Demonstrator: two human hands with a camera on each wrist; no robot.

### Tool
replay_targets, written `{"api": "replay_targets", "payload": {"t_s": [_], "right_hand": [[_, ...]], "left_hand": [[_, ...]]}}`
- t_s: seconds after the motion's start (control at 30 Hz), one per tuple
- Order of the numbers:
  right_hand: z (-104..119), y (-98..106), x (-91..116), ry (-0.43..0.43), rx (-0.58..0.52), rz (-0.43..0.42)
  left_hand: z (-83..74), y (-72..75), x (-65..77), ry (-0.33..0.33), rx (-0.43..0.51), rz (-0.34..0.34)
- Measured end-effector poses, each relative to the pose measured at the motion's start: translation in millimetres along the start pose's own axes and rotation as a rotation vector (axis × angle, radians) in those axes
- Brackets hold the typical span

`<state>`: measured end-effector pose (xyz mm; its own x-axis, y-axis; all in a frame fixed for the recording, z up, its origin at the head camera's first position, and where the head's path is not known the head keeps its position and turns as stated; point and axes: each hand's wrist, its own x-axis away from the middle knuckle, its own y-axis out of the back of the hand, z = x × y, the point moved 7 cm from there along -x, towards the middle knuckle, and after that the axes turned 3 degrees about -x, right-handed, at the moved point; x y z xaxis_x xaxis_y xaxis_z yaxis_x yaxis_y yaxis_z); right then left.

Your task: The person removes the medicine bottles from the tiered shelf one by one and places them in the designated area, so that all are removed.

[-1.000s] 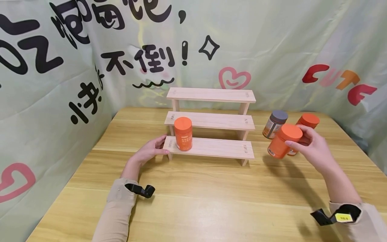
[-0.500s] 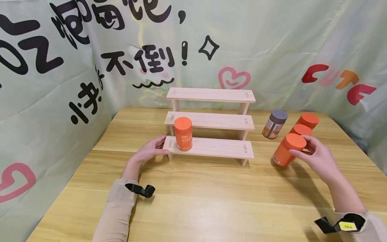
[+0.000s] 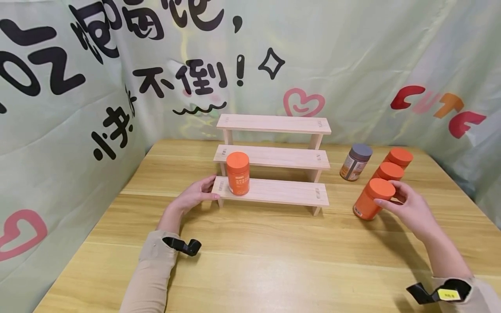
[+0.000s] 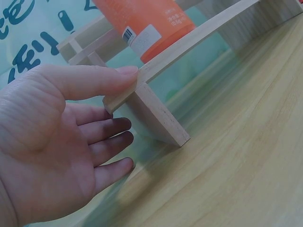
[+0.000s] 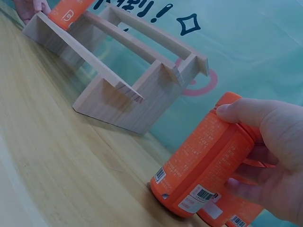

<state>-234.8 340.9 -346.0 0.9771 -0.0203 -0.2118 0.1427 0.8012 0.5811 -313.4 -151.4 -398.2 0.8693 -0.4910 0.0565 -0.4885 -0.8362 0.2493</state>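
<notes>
A three-step wooden display shelf [image 3: 272, 155] stands on the table. On the left part of its lowest step is an upright orange bottle [image 3: 238, 174]. My left hand [image 3: 195, 193] pinches the left end of that step between thumb and index finger; the other fingers hang loose in the left wrist view. To the right, my right hand [image 3: 409, 208] grips a second orange bottle [image 3: 365, 203] near its lid, thumb on the near side. Its base looks on or just over the tabletop. Behind it two more orange bottles [image 3: 398, 157] stand in a row, partly hidden.
A bottle with a grey-purple lid [image 3: 355, 163] stands between the shelf and the row of orange bottles. Printed cloth [image 3: 352, 65] hangs close behind and beside the wooden table [image 3: 266, 261].
My right hand has brought its orange bottle down and slightly towards me, in front of the other two orange bottles. My left hand has stayed at the shelf.
</notes>
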Motion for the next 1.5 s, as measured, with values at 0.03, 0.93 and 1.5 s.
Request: {"api": "replay_targets", "payload": {"t_s": [0.03, 0.93, 1.5], "right_hand": [[-0.7, -0.1, 0.3, 0.0, -0.002, -0.001], [4.3, 12.8, -0.8, 0.028, -0.154, 0.028], [51.4, 22.8, -15.8, 0.03, -0.095, -0.003]], "left_hand": [[0.4, 0.0, -0.1, 0.001, 0.0, -0.001], [1.9, 0.2, -0.3, 0.007, -0.012, -0.001], [1.1, 0.5, -0.1, 0.002, -0.01, -0.002]]}}
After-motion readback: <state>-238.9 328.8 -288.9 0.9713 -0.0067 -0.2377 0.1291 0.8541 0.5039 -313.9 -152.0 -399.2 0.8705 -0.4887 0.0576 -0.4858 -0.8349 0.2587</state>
